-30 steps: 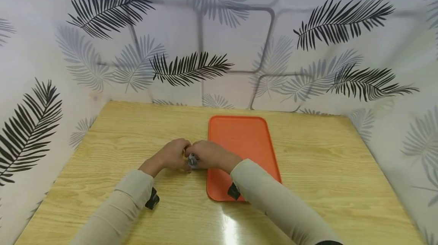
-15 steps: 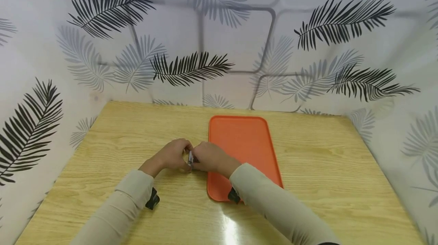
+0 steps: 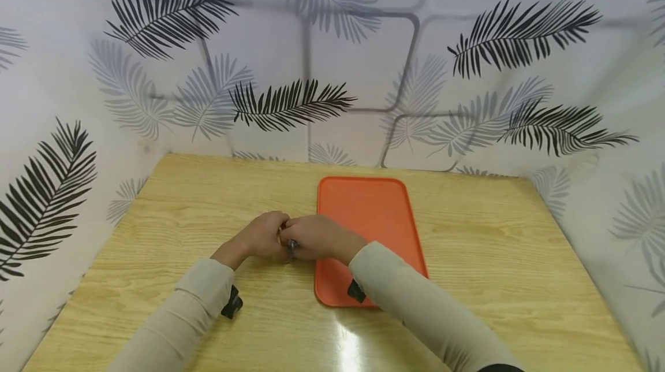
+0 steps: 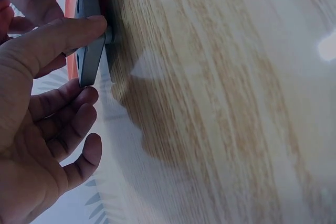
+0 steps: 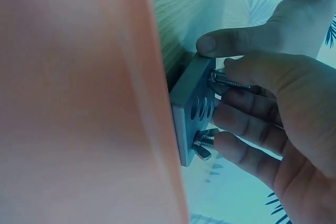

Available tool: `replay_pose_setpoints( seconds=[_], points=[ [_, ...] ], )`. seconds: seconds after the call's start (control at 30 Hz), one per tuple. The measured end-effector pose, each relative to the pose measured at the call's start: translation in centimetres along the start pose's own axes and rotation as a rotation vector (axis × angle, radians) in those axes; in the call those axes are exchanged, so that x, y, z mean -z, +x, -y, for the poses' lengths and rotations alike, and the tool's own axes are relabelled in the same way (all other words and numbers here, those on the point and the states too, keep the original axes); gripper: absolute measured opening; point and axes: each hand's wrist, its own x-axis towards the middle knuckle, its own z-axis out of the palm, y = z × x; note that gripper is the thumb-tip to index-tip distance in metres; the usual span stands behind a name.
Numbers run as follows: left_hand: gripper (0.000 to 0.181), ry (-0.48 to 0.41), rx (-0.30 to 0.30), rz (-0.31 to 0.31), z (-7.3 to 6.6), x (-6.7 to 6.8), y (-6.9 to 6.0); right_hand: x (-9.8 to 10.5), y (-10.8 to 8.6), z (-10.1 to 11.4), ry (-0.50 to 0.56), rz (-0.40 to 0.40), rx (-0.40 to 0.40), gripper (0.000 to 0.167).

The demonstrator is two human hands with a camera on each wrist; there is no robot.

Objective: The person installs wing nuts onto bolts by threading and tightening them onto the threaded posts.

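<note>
My left hand grips a small grey metal plate by its edges, its thumb along one side. The plate stands on edge above the table and has several round holes. Two threaded bolts poke through it, one bearing an upper wing nut, the other a lower wing nut. My right hand pinches the upper wing nut and bolt between thumb and fingers, its other fingertips close to the lower bolt. In the left wrist view, a bolt head shows on the plate's opposite face. In the head view, the hands hide most of the plate.
An orange-red tray lies on the wood-grain table, under my right wrist. A leaf-patterned wall covering stands behind and along the sides of the table. Glare lies near the front.
My right hand twists back and forth at the plate: half a second ago it had turned away, showing more metal; now it is turned over again. My left hand stays in place.
</note>
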Motion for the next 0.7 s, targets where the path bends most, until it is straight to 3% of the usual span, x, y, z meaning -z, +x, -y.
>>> replay_pose_setpoints(
  seconds=[0.33, 0.7],
  points=[
    [0.048, -0.016, 0.018, 0.013, 0.13, -0.22, 0.16, -0.15, -0.22, 0.07, -0.098, 0.041, -0.004, 0.017],
    [0.048, -0.013, 0.020, 0.013, 0.16, -0.26, 0.07, -0.26, 0.35, -0.22, 0.050, 0.073, -0.030, 0.018]
  ],
)
